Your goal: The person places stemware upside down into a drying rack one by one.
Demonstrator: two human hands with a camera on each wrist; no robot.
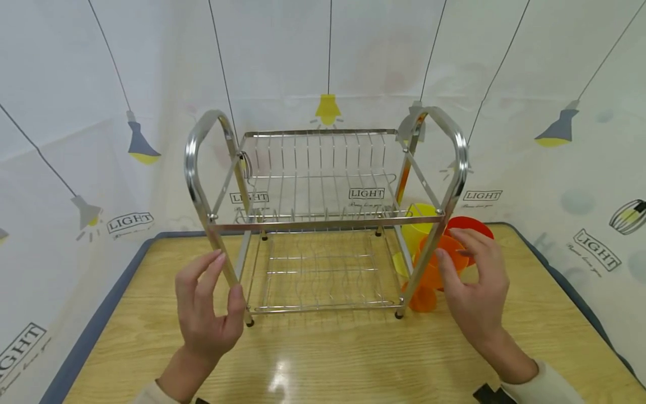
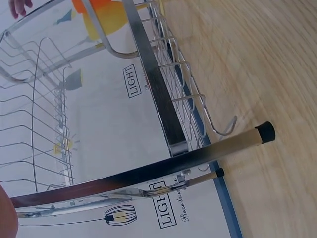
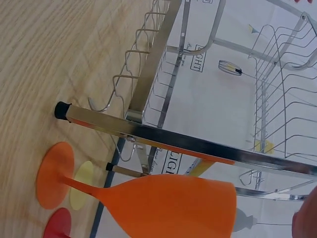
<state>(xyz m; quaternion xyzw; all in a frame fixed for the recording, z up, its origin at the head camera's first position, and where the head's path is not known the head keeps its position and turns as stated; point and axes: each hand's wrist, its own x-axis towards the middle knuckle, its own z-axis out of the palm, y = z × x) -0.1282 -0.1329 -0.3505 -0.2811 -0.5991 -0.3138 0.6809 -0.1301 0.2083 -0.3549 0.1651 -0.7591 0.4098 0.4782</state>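
Note:
A two-tier metal dish rack [image 1: 323,225] stands upright on the table, both wire shelves bare. My left hand [image 1: 209,314] is beside its front left post, fingers loosely bent, with index fingertip and thumb overlapping the post in the head view. On the other side, my right hand [image 1: 476,294] is held up with fingers and thumb spread, holding nothing. Its thumb is close to an orange goblet [image 3: 178,206] that stands beside the right post. A yellow goblet [image 1: 415,234] and a red goblet [image 1: 471,225] stand behind the orange one.
The wooden table [image 1: 313,359] carries the rack and goblets. A white printed cloth [image 1: 272,56] with lamp drawings hangs around the back and sides. Black-capped feet [image 2: 266,132] end the rack's posts.

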